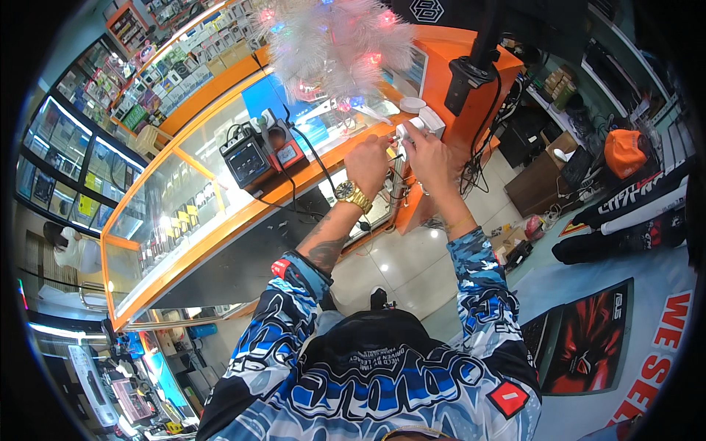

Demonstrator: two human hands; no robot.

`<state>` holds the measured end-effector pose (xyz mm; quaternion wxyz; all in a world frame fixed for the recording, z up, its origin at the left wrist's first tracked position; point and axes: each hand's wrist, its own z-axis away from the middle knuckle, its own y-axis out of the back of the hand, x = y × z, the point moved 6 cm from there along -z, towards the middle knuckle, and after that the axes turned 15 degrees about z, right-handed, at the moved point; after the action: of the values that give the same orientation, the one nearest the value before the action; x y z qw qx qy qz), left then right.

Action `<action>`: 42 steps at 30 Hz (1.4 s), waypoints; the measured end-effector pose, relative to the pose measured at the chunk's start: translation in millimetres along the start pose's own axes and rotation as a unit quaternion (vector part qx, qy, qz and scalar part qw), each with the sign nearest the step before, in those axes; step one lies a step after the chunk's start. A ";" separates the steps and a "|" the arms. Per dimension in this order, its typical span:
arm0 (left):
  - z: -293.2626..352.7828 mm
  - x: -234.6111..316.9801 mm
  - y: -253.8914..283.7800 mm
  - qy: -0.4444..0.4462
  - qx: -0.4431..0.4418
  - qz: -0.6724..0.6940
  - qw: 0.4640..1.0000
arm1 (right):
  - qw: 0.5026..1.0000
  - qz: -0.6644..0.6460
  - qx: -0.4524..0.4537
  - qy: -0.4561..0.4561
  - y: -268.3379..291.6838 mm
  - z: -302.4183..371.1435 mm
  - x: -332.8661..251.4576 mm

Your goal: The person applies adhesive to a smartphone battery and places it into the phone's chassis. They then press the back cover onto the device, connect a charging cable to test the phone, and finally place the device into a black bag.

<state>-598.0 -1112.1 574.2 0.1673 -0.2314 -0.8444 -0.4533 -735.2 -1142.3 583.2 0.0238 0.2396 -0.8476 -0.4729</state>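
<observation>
My left hand (368,163), with a gold watch (351,194) at the wrist, is closed at the counter's edge; a small red bit shows at its fingertips, too small to name. Beside it my right hand (429,160) has its fingers closed around a small white plug-like piece (402,132). The two hands nearly meet there. Just past my right fingers sits a white block-shaped thing (434,122), and behind it a round white lid-like disc (412,105). Cables hang below my hands, partly hidden by my wrists.
A glass display counter (213,220) with orange edges runs to the left. A black boxy device (246,163) with cables stands on it. Behind rises a white tinsel tree (338,44) with coloured lights. At right are an orange post (462,110), hanging black cables (489,140) and cardboard boxes.
</observation>
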 end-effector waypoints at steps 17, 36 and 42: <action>0.2 2.0 -5.0 0.039 0.002 0.014 0.999 | 0.991 0.038 -0.082 0.099 6.2 -25.3 3.5; 6.7 -16.7 0.2 0.172 0.005 0.194 0.966 | 0.988 0.057 -0.101 0.106 6.6 -27.7 -0.1; 10.5 -2.0 2.9 0.045 0.047 0.149 0.987 | 0.984 0.071 -0.118 0.115 11.6 -26.8 0.0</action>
<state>-595.5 -1102.3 569.6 0.2815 -0.3253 -0.8127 -0.3930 -732.5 -1158.4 607.4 0.1828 0.2267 -0.7922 -0.5363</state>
